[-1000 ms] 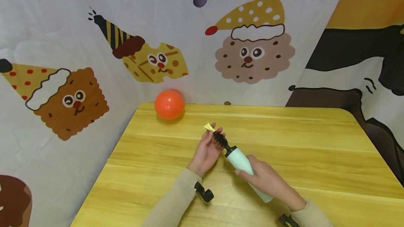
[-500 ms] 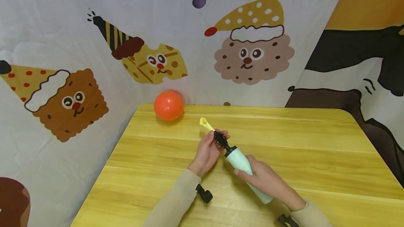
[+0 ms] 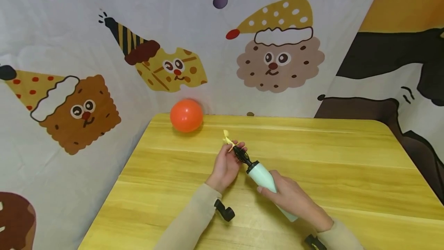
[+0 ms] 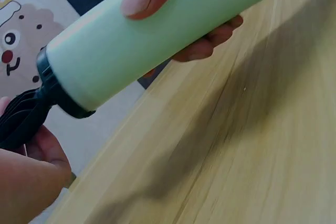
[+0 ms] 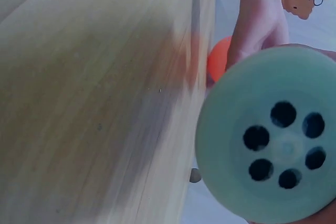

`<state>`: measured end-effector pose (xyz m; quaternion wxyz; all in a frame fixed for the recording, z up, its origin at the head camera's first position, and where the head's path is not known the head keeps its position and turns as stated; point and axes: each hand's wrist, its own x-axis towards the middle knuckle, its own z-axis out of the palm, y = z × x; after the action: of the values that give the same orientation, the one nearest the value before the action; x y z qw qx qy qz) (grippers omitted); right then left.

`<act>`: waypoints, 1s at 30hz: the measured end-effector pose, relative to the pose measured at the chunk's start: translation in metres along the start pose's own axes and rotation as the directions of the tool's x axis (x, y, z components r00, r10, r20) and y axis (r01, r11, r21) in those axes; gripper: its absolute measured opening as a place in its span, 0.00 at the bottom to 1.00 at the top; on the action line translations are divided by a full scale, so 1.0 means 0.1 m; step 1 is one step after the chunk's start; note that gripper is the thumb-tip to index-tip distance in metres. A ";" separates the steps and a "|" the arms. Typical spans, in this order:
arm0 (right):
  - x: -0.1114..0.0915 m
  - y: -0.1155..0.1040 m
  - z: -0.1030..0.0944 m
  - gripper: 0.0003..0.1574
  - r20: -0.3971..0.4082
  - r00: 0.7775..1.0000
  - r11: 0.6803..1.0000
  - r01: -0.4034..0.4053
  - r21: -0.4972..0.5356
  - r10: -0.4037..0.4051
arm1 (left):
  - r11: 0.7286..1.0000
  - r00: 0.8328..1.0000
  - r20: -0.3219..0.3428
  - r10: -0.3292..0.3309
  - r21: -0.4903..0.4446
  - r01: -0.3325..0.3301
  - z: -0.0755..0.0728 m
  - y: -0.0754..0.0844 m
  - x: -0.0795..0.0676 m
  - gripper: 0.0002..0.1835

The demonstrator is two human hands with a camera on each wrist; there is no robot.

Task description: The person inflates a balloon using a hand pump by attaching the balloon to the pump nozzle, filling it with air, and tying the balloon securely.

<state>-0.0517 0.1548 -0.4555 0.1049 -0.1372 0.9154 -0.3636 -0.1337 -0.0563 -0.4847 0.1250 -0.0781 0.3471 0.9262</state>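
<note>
A mint-green balloon pump (image 3: pixel 261 176) with a ribbed black nozzle (image 3: pixel 242 155) slants above the table. My right hand (image 3: pixel 295 196) grips its body, thumb on the near side. At the nozzle's tip, my left hand (image 3: pixel 224 167) pinches a small limp yellow balloon (image 3: pixel 227 139). How far that balloon sits over the tip is hidden by the fingers. The left wrist view has the pump body (image 4: pixel 115 45) in the right hand's grasp and the black nozzle (image 4: pixel 23 116) beside the left fingers. Several round holes mark the pump's flat end (image 5: pixel 226 119) in the right wrist view.
An inflated orange balloon (image 3: pixel 186 115) rests at the back left of the wooden table (image 3: pixel 329 157). Behind it hangs a cloth (image 3: pixel 222 49) with cartoon prints. Black wrist mounts (image 3: pixel 225 210) are strapped over both sleeves.
The yellow balloon stretched out and showed its wider end half a second ago; now it looks thinner and folded. My left fingers shifted slightly around the nozzle tip. The right hand and pump barely moved.
</note>
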 end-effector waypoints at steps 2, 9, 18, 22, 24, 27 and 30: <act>0.00 0.00 0.00 0.43 -0.001 1.000 1.000 -0.002 0.009 0.002 | 0.999 1.000 0.001 0.001 -0.036 -0.001 0.02 -0.01 0.00 0.12; 0.01 -0.02 0.03 0.43 -0.002 1.000 1.000 0.008 0.028 -0.008 | 0.993 0.993 0.028 0.114 0.030 -0.114 0.06 -0.09 0.00 0.13; 0.01 -0.06 0.04 0.42 -0.017 1.000 0.999 0.002 0.035 -0.002 | 0.995 0.992 0.078 0.096 -0.003 -0.096 0.13 -0.13 -0.02 0.16; 0.02 -0.07 0.02 0.41 -0.026 1.000 0.999 0.002 0.044 -0.001 | 0.996 0.988 0.134 0.082 -0.056 -0.075 0.16 -0.05 -0.03 0.25; 0.02 -0.07 0.01 0.41 -0.028 1.000 0.999 0.001 0.045 0.001 | 0.995 0.986 0.151 0.071 -0.082 -0.060 0.17 -0.02 -0.04 0.28; 0.01 -0.07 0.01 0.42 -0.023 1.000 0.999 -0.003 0.043 0.004 | 0.990 0.988 0.140 0.064 -0.131 -0.046 0.16 0.02 -0.04 0.26; 0.01 -0.07 0.02 0.42 -0.018 1.000 0.999 -0.004 0.046 0.005 | 0.984 0.992 0.114 0.050 -0.174 -0.029 0.15 0.02 -0.04 0.20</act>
<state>-0.0513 0.1480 -0.4516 0.1007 -0.1292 0.9080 -0.3857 -0.1312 -0.0485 -0.4713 0.1197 -0.0270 0.2595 0.9579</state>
